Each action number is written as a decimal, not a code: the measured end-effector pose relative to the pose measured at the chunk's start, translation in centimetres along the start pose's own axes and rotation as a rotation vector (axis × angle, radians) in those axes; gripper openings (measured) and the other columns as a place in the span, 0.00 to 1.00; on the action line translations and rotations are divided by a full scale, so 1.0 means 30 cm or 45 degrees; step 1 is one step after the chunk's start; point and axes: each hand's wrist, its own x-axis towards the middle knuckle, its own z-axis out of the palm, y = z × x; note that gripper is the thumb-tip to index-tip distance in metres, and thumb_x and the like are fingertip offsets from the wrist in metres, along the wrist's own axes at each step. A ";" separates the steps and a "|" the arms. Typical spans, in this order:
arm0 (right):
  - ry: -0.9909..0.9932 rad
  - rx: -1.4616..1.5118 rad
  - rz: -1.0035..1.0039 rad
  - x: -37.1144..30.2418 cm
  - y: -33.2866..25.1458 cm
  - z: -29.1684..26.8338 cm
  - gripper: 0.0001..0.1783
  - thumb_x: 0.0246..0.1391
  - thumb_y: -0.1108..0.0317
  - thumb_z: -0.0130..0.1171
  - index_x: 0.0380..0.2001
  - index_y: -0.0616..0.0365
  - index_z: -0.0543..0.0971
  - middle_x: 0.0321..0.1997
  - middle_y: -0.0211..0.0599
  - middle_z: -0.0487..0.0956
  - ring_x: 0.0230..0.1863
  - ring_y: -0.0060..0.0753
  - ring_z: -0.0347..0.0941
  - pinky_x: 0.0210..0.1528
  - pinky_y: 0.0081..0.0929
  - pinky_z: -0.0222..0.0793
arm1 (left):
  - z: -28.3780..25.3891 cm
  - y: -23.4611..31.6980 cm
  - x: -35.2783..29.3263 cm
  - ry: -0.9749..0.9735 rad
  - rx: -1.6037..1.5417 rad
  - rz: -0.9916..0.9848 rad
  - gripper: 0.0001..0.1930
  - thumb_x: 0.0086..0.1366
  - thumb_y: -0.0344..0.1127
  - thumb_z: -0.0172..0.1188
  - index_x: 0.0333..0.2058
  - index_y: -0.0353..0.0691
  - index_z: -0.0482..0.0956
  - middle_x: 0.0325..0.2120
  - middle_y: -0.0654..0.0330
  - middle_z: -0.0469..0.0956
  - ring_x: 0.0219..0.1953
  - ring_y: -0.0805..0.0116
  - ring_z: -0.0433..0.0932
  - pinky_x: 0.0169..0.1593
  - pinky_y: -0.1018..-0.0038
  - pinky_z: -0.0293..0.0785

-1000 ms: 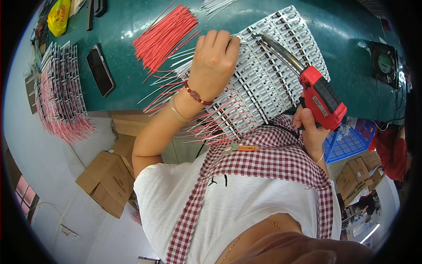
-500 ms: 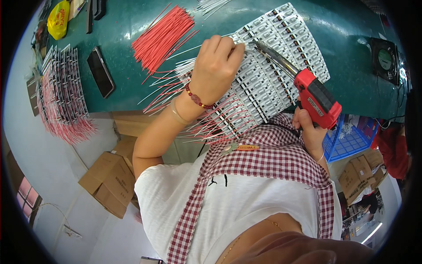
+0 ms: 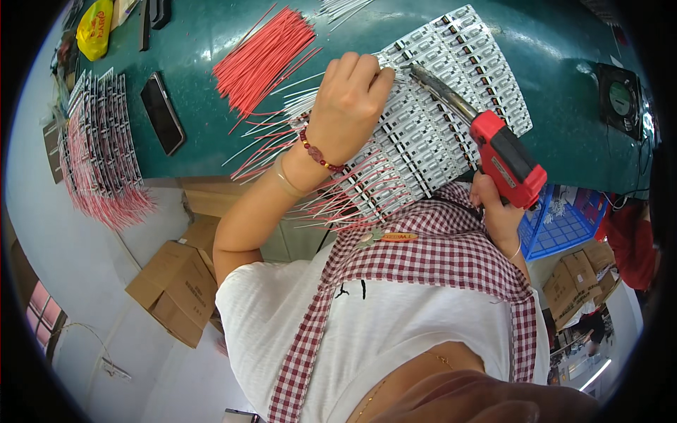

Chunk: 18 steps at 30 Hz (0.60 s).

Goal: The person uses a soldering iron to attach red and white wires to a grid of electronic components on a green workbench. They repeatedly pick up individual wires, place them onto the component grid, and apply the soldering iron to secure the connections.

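My left hand (image 3: 349, 95) is closed in a pinch over a panel of small circuit boards (image 3: 430, 120), fingertips near its upper left part. A thin white wire seems to be in the pinch, though the fingers mostly hide it. My right hand (image 3: 496, 211) is wrapped round the grip of a red and black soldering gun (image 3: 506, 158). Its dark metal tip points up and left, close to my left fingertips at the panel. Red and white wires (image 3: 352, 194) stick out from the panel's left and lower left edge.
A bundle of red wires (image 3: 264, 56) and some white wires (image 3: 342, 8) lie on the green table (image 3: 190, 42). Further left are a phone (image 3: 162, 113) and another wired panel (image 3: 102, 141). A black fan (image 3: 620, 99) sits right; a blue basket (image 3: 557, 229) stands below the edge.
My left hand and the soldering gun's tip have shifted only a hair and stay together over the panel. Both hands keep their grips.
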 end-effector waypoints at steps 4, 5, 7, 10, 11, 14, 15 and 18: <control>-0.004 0.002 -0.094 0.005 -0.005 -0.001 0.09 0.57 0.72 0.54 0.38 0.67 0.72 0.19 0.33 0.70 0.18 0.22 0.65 0.21 0.20 0.61 | 0.002 -0.003 -0.001 -0.026 0.026 -0.003 0.13 0.46 0.22 0.55 0.34 0.35 0.78 0.26 0.60 0.68 0.31 0.62 0.68 0.36 0.69 0.66; -0.033 -0.002 -0.078 0.007 -0.007 -0.003 0.10 0.57 0.71 0.55 0.39 0.67 0.71 0.19 0.33 0.70 0.18 0.22 0.65 0.21 0.20 0.61 | 0.002 -0.004 -0.002 -0.032 0.034 -0.004 0.13 0.47 0.22 0.55 0.34 0.35 0.78 0.26 0.59 0.68 0.31 0.62 0.68 0.36 0.69 0.66; -0.089 -0.011 -0.045 0.008 -0.011 -0.006 0.10 0.57 0.71 0.55 0.39 0.68 0.71 0.19 0.33 0.70 0.18 0.23 0.65 0.21 0.20 0.60 | 0.002 -0.006 -0.004 -0.033 0.035 -0.006 0.12 0.47 0.22 0.55 0.34 0.35 0.78 0.26 0.59 0.68 0.31 0.62 0.68 0.36 0.69 0.66; -0.059 0.018 -0.029 0.008 -0.015 0.001 0.08 0.57 0.71 0.55 0.35 0.67 0.72 0.19 0.33 0.70 0.18 0.22 0.65 0.21 0.20 0.60 | -0.001 -0.004 -0.002 -0.025 0.032 0.003 0.12 0.48 0.22 0.55 0.34 0.35 0.77 0.26 0.59 0.68 0.31 0.62 0.68 0.36 0.69 0.66; -0.057 0.053 0.021 0.006 -0.013 -0.004 0.08 0.55 0.72 0.57 0.36 0.65 0.74 0.22 0.31 0.72 0.21 0.21 0.67 0.23 0.20 0.63 | -0.003 -0.003 -0.002 -0.020 0.031 0.006 0.12 0.48 0.22 0.55 0.34 0.35 0.77 0.26 0.59 0.68 0.31 0.62 0.68 0.36 0.69 0.66; -0.022 0.093 0.083 0.002 -0.002 -0.014 0.12 0.50 0.72 0.64 0.39 0.61 0.76 0.29 0.28 0.77 0.28 0.20 0.71 0.30 0.20 0.68 | -0.003 -0.004 -0.004 -0.011 0.030 0.007 0.12 0.48 0.22 0.55 0.34 0.35 0.77 0.26 0.59 0.68 0.30 0.62 0.68 0.36 0.69 0.66; 0.006 0.062 0.046 0.006 0.004 -0.009 0.12 0.50 0.72 0.64 0.39 0.61 0.76 0.30 0.28 0.77 0.29 0.20 0.72 0.31 0.21 0.68 | -0.003 -0.005 -0.004 -0.008 0.029 0.009 0.12 0.47 0.22 0.55 0.34 0.35 0.77 0.26 0.59 0.68 0.30 0.62 0.68 0.35 0.69 0.66; -0.006 -0.012 0.097 0.004 0.020 -0.019 0.13 0.49 0.71 0.65 0.39 0.61 0.77 0.32 0.29 0.78 0.32 0.22 0.73 0.35 0.22 0.69 | -0.001 -0.004 -0.008 0.007 0.025 0.007 0.12 0.47 0.22 0.55 0.34 0.35 0.77 0.26 0.58 0.67 0.30 0.61 0.68 0.35 0.69 0.66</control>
